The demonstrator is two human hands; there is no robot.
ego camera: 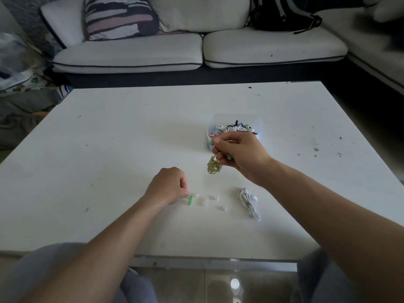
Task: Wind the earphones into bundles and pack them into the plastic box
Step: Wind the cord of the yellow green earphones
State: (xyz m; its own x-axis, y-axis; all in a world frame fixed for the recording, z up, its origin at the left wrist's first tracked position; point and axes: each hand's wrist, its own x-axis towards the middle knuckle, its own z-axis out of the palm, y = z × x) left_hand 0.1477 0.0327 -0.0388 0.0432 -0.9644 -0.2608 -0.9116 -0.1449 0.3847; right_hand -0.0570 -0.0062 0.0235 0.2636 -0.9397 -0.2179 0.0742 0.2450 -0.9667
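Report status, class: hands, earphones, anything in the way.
Right hand holds green earphones near plastic box. Left hand at loose ear tips, grip unclear. White earphones lie unpacked; path to box open.

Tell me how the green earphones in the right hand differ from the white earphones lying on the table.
Colour: the green earphones are yellow-green, the white earphones white. Support: the green earphones hang from the right hand above the table; the white earphones lie on it, untouched. Shape: the green earphones form a roundish coil, the white earphones a long narrow bundle. Both are outside the plastic box.
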